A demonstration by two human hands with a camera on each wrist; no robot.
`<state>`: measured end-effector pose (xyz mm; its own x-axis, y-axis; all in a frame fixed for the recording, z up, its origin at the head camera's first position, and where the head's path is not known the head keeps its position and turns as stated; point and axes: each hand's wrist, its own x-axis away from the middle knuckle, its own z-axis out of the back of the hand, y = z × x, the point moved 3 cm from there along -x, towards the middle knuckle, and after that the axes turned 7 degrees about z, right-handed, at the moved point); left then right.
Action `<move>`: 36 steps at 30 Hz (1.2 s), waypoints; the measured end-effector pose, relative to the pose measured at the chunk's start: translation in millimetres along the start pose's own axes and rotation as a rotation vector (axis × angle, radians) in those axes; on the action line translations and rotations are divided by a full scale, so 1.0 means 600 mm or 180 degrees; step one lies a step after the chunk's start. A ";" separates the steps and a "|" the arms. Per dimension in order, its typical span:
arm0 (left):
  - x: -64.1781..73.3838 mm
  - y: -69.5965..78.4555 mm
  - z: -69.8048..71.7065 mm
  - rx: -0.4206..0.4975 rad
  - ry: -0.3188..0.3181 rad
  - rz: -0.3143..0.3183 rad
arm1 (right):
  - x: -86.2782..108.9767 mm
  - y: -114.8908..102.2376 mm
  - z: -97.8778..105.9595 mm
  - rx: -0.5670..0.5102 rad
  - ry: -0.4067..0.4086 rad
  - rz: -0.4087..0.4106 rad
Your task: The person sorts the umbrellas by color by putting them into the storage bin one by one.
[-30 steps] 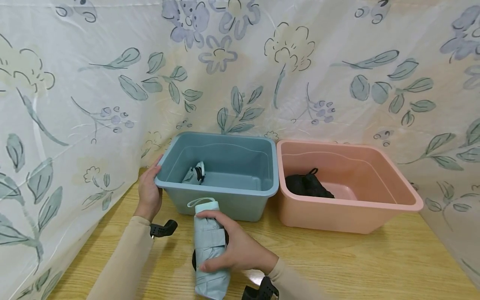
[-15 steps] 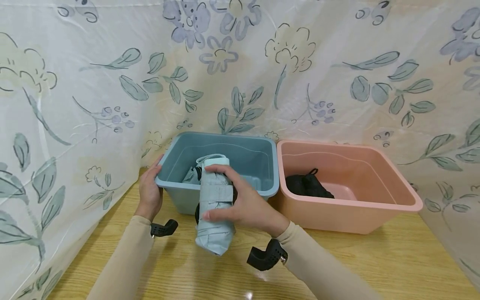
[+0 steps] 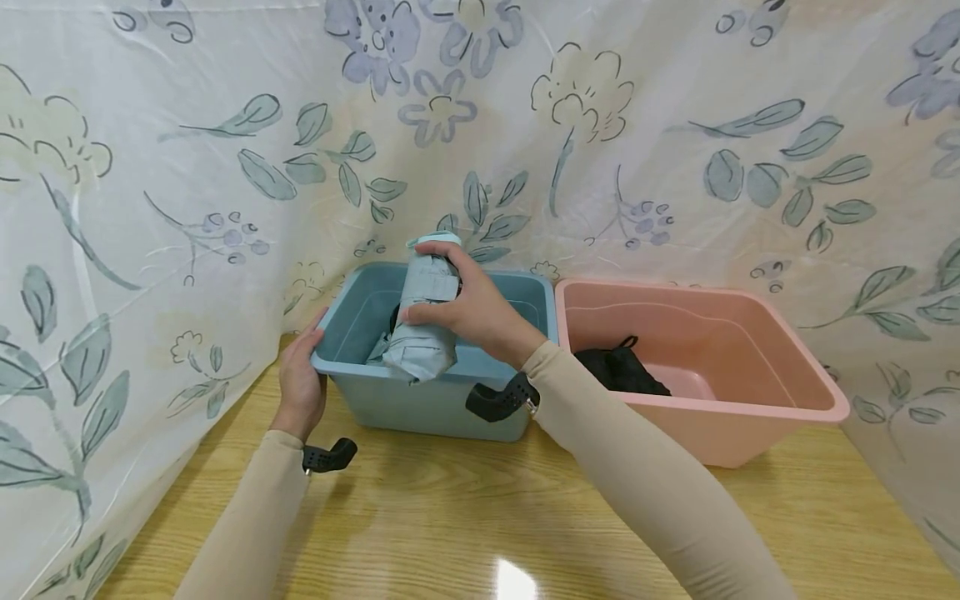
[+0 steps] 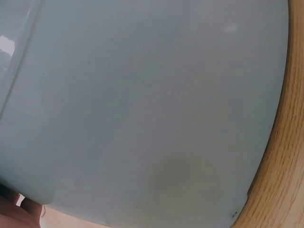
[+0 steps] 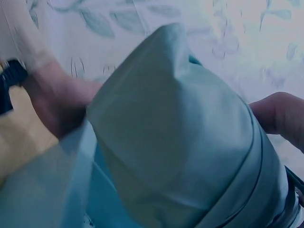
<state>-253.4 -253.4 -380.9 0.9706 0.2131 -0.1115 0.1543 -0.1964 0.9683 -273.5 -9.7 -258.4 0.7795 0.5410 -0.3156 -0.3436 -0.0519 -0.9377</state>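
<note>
My right hand (image 3: 476, 304) grips a folded light-blue umbrella (image 3: 429, 293) around its middle, thumb on the near side. The umbrella is tilted over the left part of the blue bin (image 3: 442, 412), its handle end towards the back wall and its lower end overlapping the front rim. In the right wrist view, the fabric end of the umbrella (image 5: 175, 128) fills the middle. My left hand (image 3: 302, 383) holds the left end of the bin at its rim; in the left wrist view, its fingers (image 4: 21, 216) show at the bottom corner beside the bin wall (image 4: 152, 104).
Partly hidden under the umbrella, a grey-blue fabric item (image 3: 377, 350) lies in the blue bin. Right beside stands a pink bin (image 3: 750, 407) with a black cloth-like bundle (image 3: 622, 369) inside. Flowered cloth (image 3: 480, 108) hangs behind and at both sides of the wooden table (image 3: 420, 517).
My right hand has lifted the umbrella from above the table in front, up and away to over the blue bin. The left hand stays at the bin's left end.
</note>
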 end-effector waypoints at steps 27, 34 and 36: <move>-0.003 -0.004 0.001 -0.0031 -0.0027 -0.0095 | -0.117 0.140 -0.009 0.0817 -0.0296 -0.1268; -0.002 -0.004 0.002 -0.0051 -0.0051 -0.0054 | -0.119 0.159 -0.011 0.1004 -0.0376 -0.1351; -0.002 -0.004 0.003 -0.0045 -0.0050 -0.0055 | -0.120 0.164 -0.012 0.1062 -0.0429 -0.1357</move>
<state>-254.8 -255.0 -383.7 0.9707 0.2012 -0.1316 0.1686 -0.1791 0.9693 -359.8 -59.5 -329.3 0.8194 0.5597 0.1234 -0.1768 0.4516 -0.8745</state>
